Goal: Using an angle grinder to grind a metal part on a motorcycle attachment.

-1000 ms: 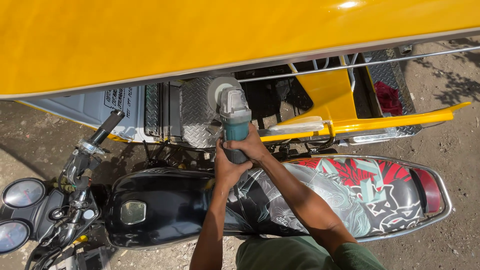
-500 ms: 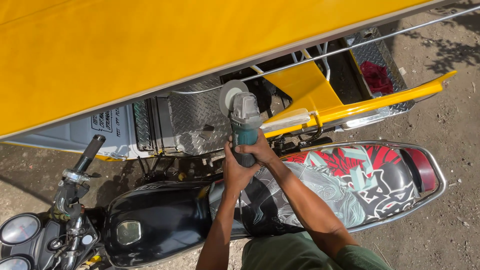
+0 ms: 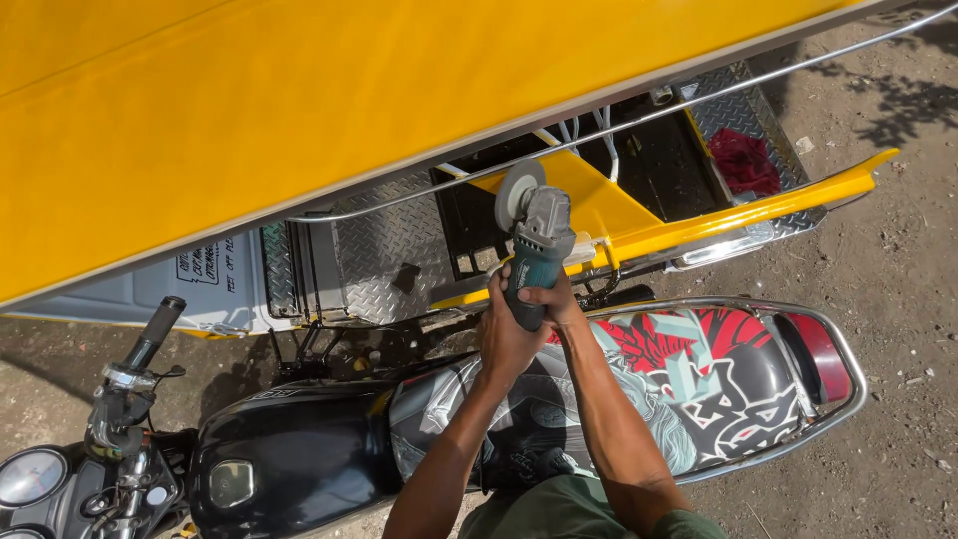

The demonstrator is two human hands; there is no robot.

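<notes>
Both hands grip a teal and grey angle grinder by its body. My left hand wraps it from the left, my right hand from the right. The grinder's disc points away from me, up against the yellow frame of a sidecar, just under its big yellow roof. I am sitting over a motorcycle seat covered in a red, white and black graphic print.
A black fuel tank and handlebar with gauges lie at lower left. The sidecar has a diamond-plate metal floor, a thin metal rail and a red cloth inside. Dirt ground at right.
The view has shifted so the motorcycle sits lower and further left. The grinder has risen a little, its disc now closer to the yellow frame under the roof edge. Both hands keep their grip.
</notes>
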